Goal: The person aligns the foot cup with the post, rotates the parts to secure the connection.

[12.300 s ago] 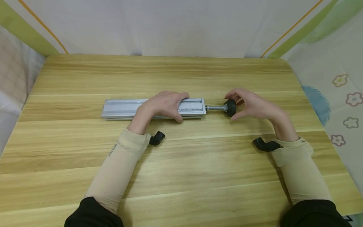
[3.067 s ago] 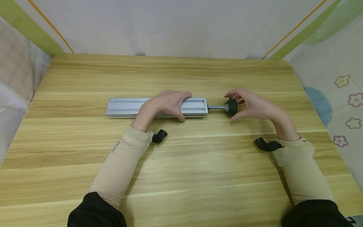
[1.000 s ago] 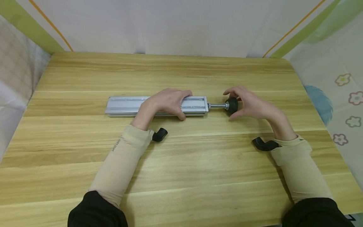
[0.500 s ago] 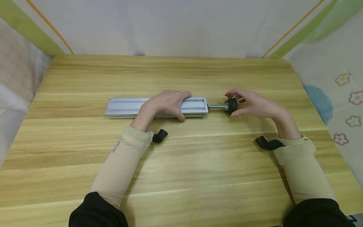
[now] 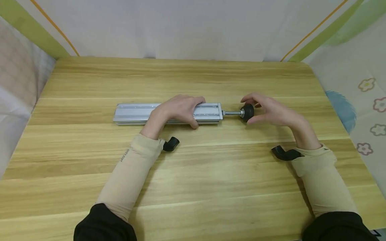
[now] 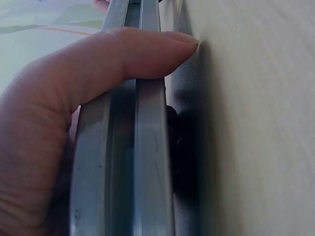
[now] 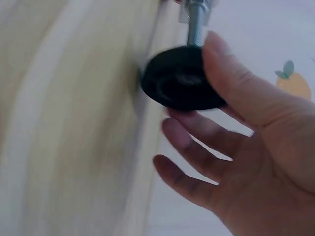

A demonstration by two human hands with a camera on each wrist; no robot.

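A silver aluminium profile lies lengthwise across the table. My left hand grips it from above near its right half, thumb on the near side. In the left wrist view the thumb crosses the profile's grooved side. From the profile's right end sticks out a threaded rod with a nut, ending in a black levelling foot. My right hand pinches that foot by its rim. In the right wrist view the thumb lies on the rim of the levelling foot, other fingers below it.
The wooden table spreads around the work, with a white curtain behind its far edge. A flowered cloth hangs at the right. Black curved camera mounts stick out from both sleeves.
The right hand's fingers and wrist have shifted slightly around the levelling foot over the last second. The left hand and the profile have stayed in place, with small shifts of the camera.
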